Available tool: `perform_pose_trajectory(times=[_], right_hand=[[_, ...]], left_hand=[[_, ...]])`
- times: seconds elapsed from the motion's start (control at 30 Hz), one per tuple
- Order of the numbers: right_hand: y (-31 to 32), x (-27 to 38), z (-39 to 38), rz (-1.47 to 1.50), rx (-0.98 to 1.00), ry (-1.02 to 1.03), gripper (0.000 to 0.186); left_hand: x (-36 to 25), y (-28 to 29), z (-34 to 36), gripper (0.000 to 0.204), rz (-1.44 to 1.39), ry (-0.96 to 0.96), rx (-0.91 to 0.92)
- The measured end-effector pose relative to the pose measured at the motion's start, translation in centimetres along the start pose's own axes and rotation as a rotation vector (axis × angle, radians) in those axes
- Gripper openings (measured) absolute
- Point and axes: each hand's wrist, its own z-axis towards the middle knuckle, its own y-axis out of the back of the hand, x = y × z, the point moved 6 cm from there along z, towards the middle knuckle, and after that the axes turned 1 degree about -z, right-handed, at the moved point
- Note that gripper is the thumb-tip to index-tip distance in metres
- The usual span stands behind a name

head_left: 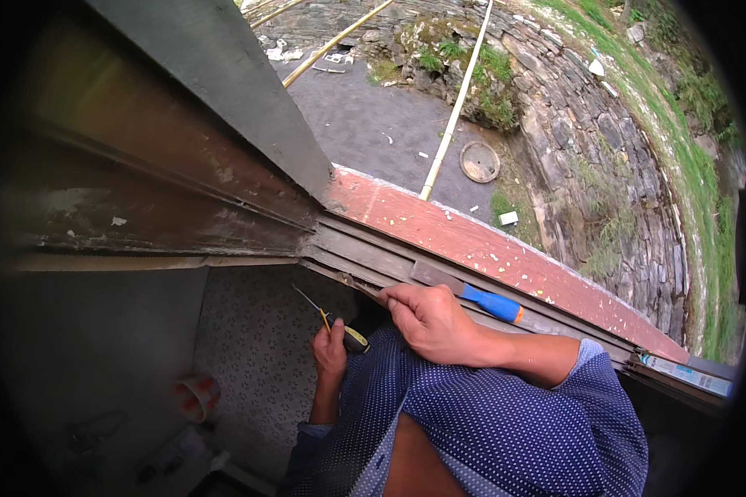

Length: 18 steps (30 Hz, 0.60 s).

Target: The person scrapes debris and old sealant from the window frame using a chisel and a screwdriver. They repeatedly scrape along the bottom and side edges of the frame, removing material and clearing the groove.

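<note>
My left hand [330,354] is closed around a screwdriver [355,337] with a black and yellow handle, its thin metal shaft pointing up and left. It is held low, on the room side of the window frame [356,242]. My right hand [435,325] is at the inner edge of the frame, fingers pinched together around a thin strip [365,287] that runs along that edge toward the corner. The fingers partly hide the strip. Just beyond my right hand, a putty knife [493,305] with a blue handle and orange end lies on the window tracks.
Past the tracks runs a reddish ledge [472,248] with pale flecks. A sealant tube [688,374] lies at the far right. The window jamb [224,91] rises at left. Below are a red and white bucket [197,398] and patterned floor [249,348]. Outside, bamboo poles [456,108] slant upward.
</note>
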Motion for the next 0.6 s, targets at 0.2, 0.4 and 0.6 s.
perform_pose_trajectory(times=[0.2, 0.4, 0.6], right_hand=[[0.7, 0.8, 0.3, 0.017, 0.046, -0.028, 0.024], [2.6, 0.0, -0.1, 0.066, 0.037, -0.158, 0.025], [2.6, -0.4, -0.2, 0.089, 0.035, -0.124, 0.024]], left_hand=[[0.4, 0.3, -0.5, 0.039, -0.009, 0.041, -0.019], [0.0, 0.1, -0.7, 0.04, 0.023, 0.049, -0.028], [-0.2, 0.1, -0.3, 0.039, 0.008, 0.039, -0.026]])
